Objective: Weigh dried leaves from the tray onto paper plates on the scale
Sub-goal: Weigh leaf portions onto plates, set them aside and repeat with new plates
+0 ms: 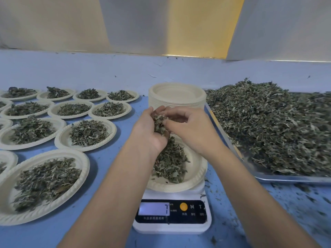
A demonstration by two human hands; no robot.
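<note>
At the middle of the blue tabletop [111, 158], a white digital scale [172, 228] is sitting with a paper plate [197, 169] resting on its platform, and its display [154, 208] is showing a single 7. A small heap of leaves [170, 163] is lying on that plate, mostly toward its left part. Just above the plate both hands are hovering close together. The left hand [148, 133] is facing its palm inward and cupping a clump of dried leaves [159, 122]. Its fingers are curling round the top of the clump, while the lower end is hanging down to the heap. The right hand [191, 129] is sitting opposite with fingers bent, its thumb and fingertips pinching at the same clump.

Behind the hands a stack of empty plates [177, 94] is standing, just beside the left rim of a metal tray [286, 178]. The tray is lying to the right of the scale, and a big pile of loose leaves [268, 126] is filling it, some lying over the near-left rim. Leaf crumbs [304, 188] are lying scattered on the tabletop in front of the tray. To the left, well apart from the scale, filled plates [86, 133] are sitting in rows, each carrying its own mound of leaves, some rims touching or overlapping. A pale wall [71, 68] is rising behind the tabletop.
</note>
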